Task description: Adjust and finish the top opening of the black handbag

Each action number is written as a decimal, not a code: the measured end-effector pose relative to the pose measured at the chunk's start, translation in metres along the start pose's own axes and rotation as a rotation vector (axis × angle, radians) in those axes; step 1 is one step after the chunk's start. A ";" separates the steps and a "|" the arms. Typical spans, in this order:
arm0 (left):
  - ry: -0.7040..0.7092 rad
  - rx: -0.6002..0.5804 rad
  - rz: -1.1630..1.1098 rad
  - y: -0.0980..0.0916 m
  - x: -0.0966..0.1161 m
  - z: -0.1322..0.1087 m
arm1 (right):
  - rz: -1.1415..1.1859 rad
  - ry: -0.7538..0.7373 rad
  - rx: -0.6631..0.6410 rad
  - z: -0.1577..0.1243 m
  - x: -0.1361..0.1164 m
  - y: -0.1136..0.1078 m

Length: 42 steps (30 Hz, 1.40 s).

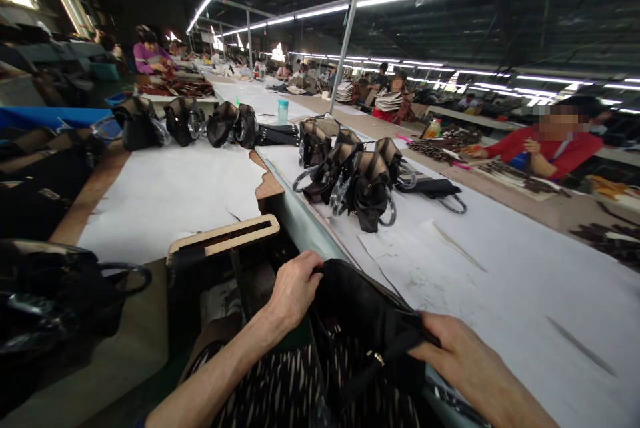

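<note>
A black handbag (360,295) lies over my lap at the table's edge, its mouth spread between my two hands. My left hand (295,285) pinches the bag's upper left rim, fingers closed. At the opposite end of the rim, my right hand (450,345) grips the edge with the thumb inside and the fingers partly hidden. A small metal zipper pull (379,358) shows on the bag's near side. Beyond my left hand stands a pale oblong wooden frame (225,235) with a long slot.
Several black handbags (370,191) with plastic-wrapped handles stand on the white-covered table (500,281). More bags (137,125) line the left table's far edge. A dark bag (55,295) sits close at my left. A turquoise bottle (283,111) stands behind. A person in red (555,141) works across the table.
</note>
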<state>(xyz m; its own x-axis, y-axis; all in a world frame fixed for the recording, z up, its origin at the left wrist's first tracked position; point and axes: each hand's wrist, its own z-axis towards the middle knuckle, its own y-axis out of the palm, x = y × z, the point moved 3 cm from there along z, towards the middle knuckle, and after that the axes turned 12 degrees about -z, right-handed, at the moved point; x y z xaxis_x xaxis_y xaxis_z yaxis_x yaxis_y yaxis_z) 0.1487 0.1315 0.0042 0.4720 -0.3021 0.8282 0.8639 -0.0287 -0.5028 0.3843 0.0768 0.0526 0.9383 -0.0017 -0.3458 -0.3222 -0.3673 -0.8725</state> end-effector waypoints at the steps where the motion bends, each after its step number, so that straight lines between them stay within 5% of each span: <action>1: 0.001 0.000 0.009 0.000 0.000 -0.001 | -0.010 0.004 -0.002 0.000 0.001 0.000; 14: -0.155 0.013 0.121 0.009 -0.004 0.008 | 0.018 -0.001 -0.002 -0.004 -0.011 -0.004; 24: -0.129 -0.061 0.093 0.012 -0.009 0.021 | 0.090 -0.013 -0.025 -0.006 -0.006 -0.001; 28: -0.093 -0.178 0.033 0.007 -0.010 0.030 | 0.162 -0.050 -0.063 -0.003 -0.002 0.000; 35: -0.334 -0.757 -0.639 -0.015 0.027 0.032 | 0.280 -0.177 -0.240 0.014 0.016 -0.025; 42: -0.575 -0.758 -0.788 -0.004 0.023 -0.007 | 0.107 -0.131 -0.323 0.037 0.055 -0.003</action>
<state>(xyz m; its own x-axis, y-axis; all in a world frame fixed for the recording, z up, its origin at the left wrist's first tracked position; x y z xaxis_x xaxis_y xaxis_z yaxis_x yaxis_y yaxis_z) 0.1551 0.1182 0.0229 0.0435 0.5052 0.8619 0.7181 -0.6156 0.3246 0.4321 0.1125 0.0238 0.8706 0.0557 -0.4889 -0.3418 -0.6462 -0.6823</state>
